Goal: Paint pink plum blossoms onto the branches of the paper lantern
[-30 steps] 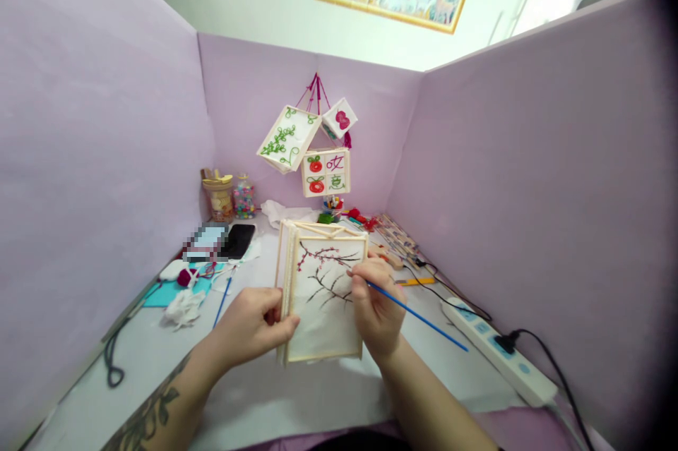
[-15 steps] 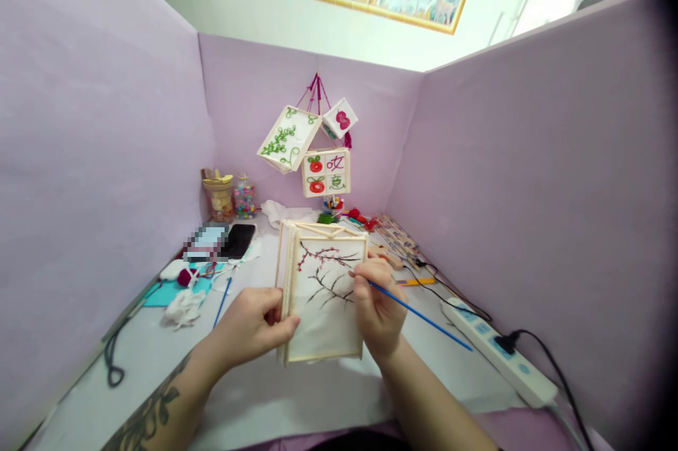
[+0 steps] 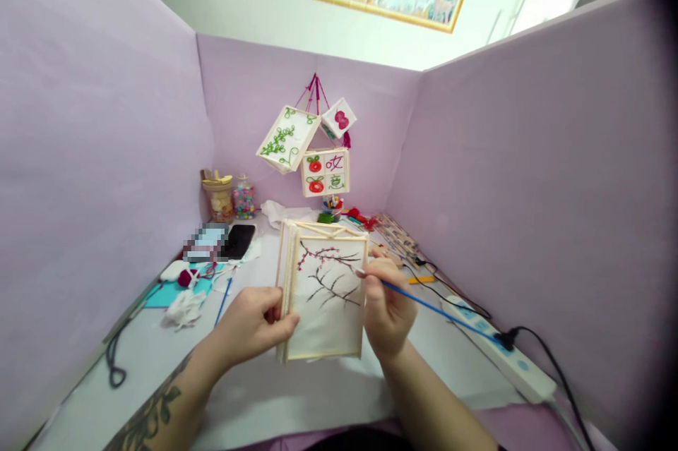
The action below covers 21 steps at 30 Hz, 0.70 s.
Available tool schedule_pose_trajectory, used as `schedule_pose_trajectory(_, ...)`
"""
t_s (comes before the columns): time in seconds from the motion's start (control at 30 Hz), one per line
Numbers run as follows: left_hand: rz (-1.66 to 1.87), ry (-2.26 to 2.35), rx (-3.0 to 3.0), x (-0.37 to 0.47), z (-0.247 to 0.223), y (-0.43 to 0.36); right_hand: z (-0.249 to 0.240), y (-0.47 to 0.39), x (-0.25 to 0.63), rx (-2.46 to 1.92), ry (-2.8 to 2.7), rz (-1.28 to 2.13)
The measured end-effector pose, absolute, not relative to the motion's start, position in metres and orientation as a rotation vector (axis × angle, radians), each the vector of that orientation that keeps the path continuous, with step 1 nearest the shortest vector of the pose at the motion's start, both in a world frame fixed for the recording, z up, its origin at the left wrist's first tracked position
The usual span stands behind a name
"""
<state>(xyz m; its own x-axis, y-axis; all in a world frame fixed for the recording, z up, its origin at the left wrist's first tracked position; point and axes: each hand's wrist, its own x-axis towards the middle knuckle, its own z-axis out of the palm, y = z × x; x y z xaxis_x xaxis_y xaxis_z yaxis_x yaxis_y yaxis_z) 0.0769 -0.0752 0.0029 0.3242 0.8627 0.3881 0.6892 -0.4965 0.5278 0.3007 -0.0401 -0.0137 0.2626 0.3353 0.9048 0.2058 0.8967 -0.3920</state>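
The left hand (image 3: 257, 320) grips the left side of a box-shaped pale wooden frame (image 3: 289, 274) whose white panel (image 3: 325, 331) bears dark painted branches (image 3: 333, 290) and small reddish blossoms (image 3: 300, 267). The right hand (image 3: 390, 306) holds a slim blue-handled paintbrush (image 3: 439, 310), its tip near the panel's right edge, above the white tabletop (image 3: 265, 401).

Lilac panels (image 3: 508, 161) wall in a craft workspace, where decorated boxes (image 3: 289, 140) hang at the far side, a bead jar (image 3: 244, 200) stands far left, and a paintbrush (image 3: 438, 311) and painted frame (image 3: 325, 331) share the near center.
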Motion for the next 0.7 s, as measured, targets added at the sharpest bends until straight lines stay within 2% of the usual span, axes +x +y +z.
schedule_pose_trajectory(0.13, 0.956, 1.415, 2.334, 0.074, 0.003, -0.073, 0.006, -0.043, 0.323, -0.448, -0.917, 0.288)
schedule_pose_trajectory(0.27, 0.959, 1.463, 2.333, 0.070, 0.003, -0.068, 0.014, -0.020, 0.360, -0.509, -0.827, 0.444)
schedule_pose_trajectory(0.5, 0.981, 1.514, 2.308, 0.067, 0.004, -0.062, -0.036, 0.066, 0.390, -0.904, -0.940, 0.724)
schedule_pose_trajectory(0.7, 0.975, 1.534, 2.327, 0.064, 0.006, -0.062, -0.074, 0.092, 0.397, -1.103, -1.056, 0.883)
